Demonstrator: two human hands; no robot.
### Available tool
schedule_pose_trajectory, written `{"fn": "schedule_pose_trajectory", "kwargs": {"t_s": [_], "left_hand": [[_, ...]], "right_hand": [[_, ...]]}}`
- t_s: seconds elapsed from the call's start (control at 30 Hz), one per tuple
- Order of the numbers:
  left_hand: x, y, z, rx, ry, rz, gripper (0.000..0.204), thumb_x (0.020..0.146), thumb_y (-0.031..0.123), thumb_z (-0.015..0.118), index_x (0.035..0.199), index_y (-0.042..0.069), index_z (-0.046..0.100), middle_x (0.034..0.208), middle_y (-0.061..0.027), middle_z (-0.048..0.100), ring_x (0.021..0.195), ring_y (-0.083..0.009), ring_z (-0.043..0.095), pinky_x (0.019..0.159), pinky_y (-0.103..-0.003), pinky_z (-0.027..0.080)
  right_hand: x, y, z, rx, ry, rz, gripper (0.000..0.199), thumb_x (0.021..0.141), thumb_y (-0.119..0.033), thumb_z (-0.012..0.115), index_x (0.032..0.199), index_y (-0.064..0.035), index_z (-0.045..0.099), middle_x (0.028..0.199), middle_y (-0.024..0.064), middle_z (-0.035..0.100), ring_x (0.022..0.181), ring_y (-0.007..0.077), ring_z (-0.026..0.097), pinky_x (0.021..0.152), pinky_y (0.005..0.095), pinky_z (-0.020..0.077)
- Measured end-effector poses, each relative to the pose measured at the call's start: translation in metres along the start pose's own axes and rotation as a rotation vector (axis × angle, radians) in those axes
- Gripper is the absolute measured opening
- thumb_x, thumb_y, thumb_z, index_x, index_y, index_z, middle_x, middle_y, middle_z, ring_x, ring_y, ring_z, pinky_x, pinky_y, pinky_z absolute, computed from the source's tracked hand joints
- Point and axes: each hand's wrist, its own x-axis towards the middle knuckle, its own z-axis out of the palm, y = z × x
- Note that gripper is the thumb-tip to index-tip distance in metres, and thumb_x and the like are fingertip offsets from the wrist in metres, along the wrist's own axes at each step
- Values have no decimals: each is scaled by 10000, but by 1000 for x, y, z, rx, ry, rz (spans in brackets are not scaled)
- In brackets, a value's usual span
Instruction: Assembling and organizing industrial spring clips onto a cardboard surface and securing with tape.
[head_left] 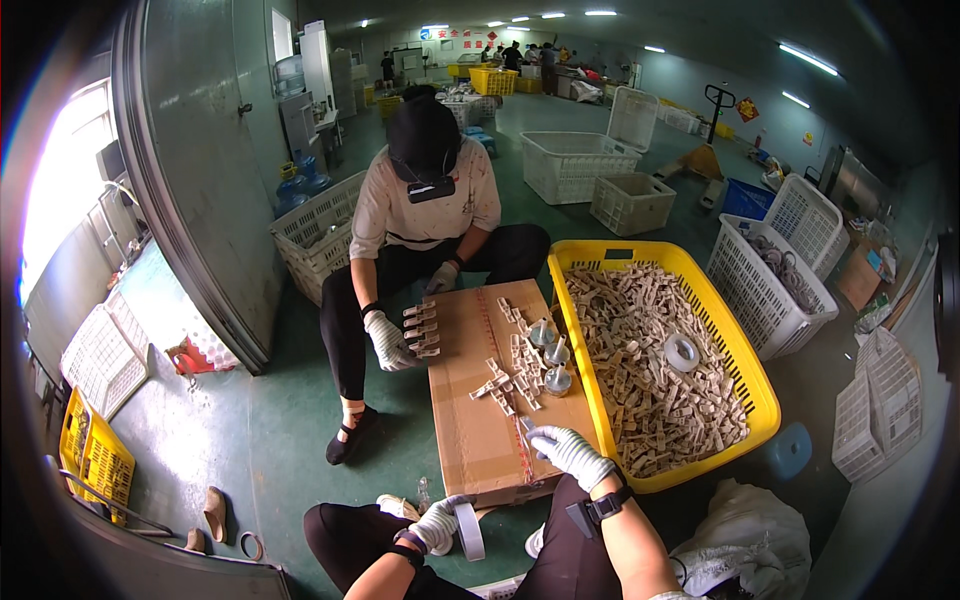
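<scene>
My left hand, in a white glove, grips a roll of whitish tape at the near edge of a cardboard box. My right hand, also gloved, is closed over the box's near right part, with a small greyish piece at its fingertips that I cannot make out. Beyond it lies a loose pile of beige clips. Beside the pile stand several small clear bottles with pointed tops. A row of clips lies at the box's left edge, near a co-worker's gloved hand.
A co-worker sits across the box. To the right, a yellow crate full of beige clips holds another tape roll. A white sack lies near right. White crates stand behind; a door is at left.
</scene>
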Motion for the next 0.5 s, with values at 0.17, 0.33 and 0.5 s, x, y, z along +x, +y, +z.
{"fn": "schedule_pose_trajectory", "kwargs": {"t_s": [0.17, 0.33, 0.5], "left_hand": [[3, -4, -8, -53, 7, -30, 520, 806, -204, 466, 1217, 96, 576, 974, -19, 619, 837, -130, 612, 746, -265, 510], [-1, -5, -6, 42, -5, 52, 502, 823, -179, 455, 1213, 111, 582, 970, -23, 619, 855, -147, 608, 754, -285, 511], [-2, 4, 1, -158, 13, -15, 444, 842, -146, 467, 1170, 118, 611, 953, -19, 620, 834, -145, 610, 741, -298, 512]], "right_hand": [[2, 3, 2, -25, 1, -38, 209, 927, -129, 585, 1104, -30, 635, 879, 2, 647, 723, 83, 580, 676, 230, 489], [2, 5, 1, -14, -3, -41, 207, 927, -129, 585, 1105, -34, 635, 879, 0, 646, 728, 82, 578, 681, 229, 488], [5, 10, 1, -13, -1, -38, 213, 929, -134, 584, 1114, -42, 635, 882, -4, 646, 728, 80, 576, 683, 228, 486]]}}
